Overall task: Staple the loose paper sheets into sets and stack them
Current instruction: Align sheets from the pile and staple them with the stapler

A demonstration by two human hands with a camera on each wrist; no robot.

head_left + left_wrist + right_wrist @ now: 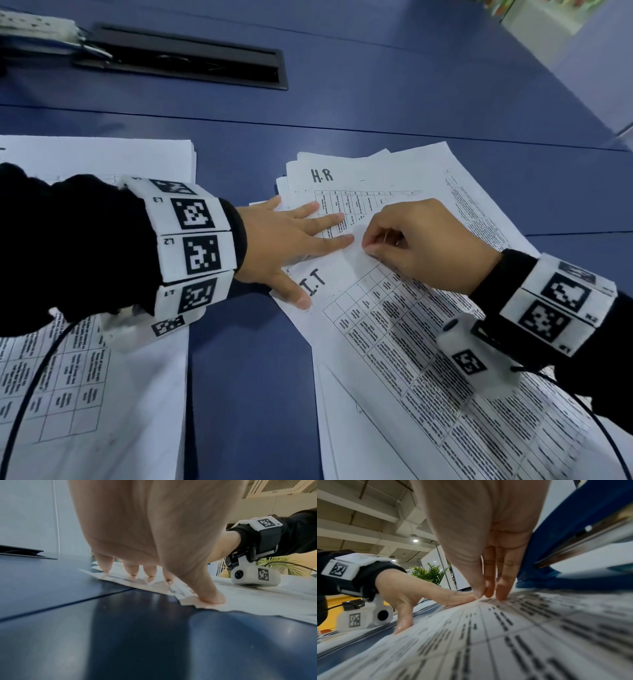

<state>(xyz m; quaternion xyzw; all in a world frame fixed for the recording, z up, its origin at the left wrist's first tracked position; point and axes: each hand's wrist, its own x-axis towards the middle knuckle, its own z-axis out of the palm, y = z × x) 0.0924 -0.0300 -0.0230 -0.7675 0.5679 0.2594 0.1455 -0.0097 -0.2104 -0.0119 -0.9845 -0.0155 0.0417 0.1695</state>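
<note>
My left hand (308,246) lies flat with fingers spread, pressing on the loose printed sheets on the blue table (250,377). Its fingertips rest on the sheet headed H.R (359,171), and the thumb holds down the sheet headed I.T (376,342). My right hand (370,248) is curled just right of those fingertips. Its thumb and forefinger (481,593) pinch the top corner of the I.T sheet, which lifts slightly. A blue stapler (565,547) shows close beside the right palm in the right wrist view only; the hand hides it in the head view.
A squared stack of printed sheets (102,377) lies at the left under my left forearm. A black cable slot (181,58) and a white power strip (34,27) sit at the table's far side. A strip of bare table separates the two paper piles.
</note>
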